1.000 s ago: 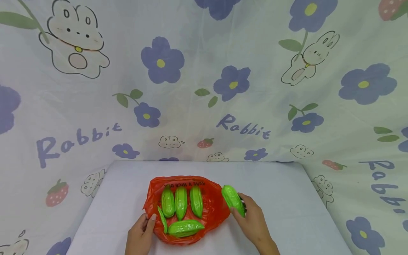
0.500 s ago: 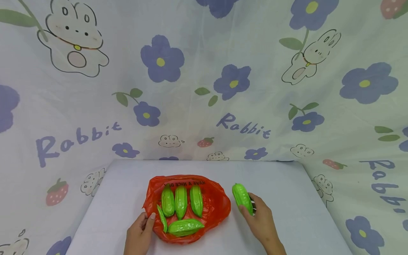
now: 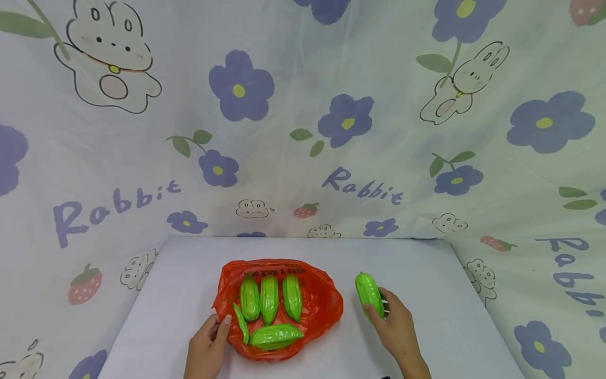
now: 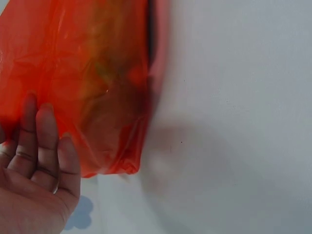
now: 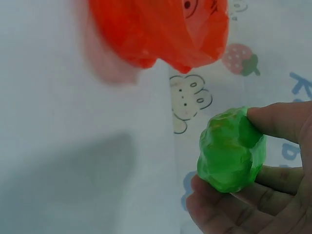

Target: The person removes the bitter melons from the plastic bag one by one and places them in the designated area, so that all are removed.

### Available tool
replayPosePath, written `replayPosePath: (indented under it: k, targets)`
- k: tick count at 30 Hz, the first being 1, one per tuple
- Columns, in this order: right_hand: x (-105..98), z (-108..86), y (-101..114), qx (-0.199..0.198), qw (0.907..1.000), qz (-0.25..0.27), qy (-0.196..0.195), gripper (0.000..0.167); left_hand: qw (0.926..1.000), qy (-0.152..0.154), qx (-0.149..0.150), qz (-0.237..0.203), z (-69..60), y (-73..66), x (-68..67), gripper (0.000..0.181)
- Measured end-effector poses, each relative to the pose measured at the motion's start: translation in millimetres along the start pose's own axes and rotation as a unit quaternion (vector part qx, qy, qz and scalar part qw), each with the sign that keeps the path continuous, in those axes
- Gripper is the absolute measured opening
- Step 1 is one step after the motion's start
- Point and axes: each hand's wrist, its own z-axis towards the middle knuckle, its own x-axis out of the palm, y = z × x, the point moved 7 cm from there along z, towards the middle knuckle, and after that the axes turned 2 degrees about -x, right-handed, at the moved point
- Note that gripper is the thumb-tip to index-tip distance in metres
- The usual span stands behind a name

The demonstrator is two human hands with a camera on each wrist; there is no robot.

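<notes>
A red plastic bag (image 3: pixel 326 300) lies with its mouth spread open on the white table. Inside it are several glossy green ridged gourds (image 3: pixel 269 300), with a thin green piece (image 3: pixel 241 323) near the left rim. My left hand (image 3: pixel 208 339) pinches the bag's left edge, thumb over the rim; in the left wrist view its fingers (image 4: pixel 47 136) lie against the outside of the red plastic. To the right of the bag, apart from it, my right hand (image 3: pixel 397 321) grips one green gourd (image 3: pixel 369 292) between thumb and fingers. The right wrist view shows this gourd (image 5: pixel 226 151) end-on, lumpy and shiny.
The white table (image 3: pixel 426 284) stretches to both sides of the bag. A fabric backdrop (image 3: pixel 284 158) printed with rabbits and purple flowers rises behind it and along its sides. A small dark object (image 3: pixel 385 377) shows at the bottom edge.
My right hand has moved right, carrying the gourd from beside the bag's right rim to farther from it. The left hand stays at the bag's left edge.
</notes>
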Motion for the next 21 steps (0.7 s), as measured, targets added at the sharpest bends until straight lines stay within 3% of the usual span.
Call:
replayPosePath:
  k: [8, 21]
  targets:
    - [11, 3.0, -20, 0.022, 0.9997, -0.003, 0.005, 0.056, 1.0000, 0.001, 0.005, 0.005, 0.4, -0.2, 0.6, 0.054]
    - [29, 8.7, -48, 0.046, 0.9988, -0.015, -0.003, 0.056, 1.0000, -0.005, 0.006, 0.003, -1.5, -1.2, 1.3, 0.042]
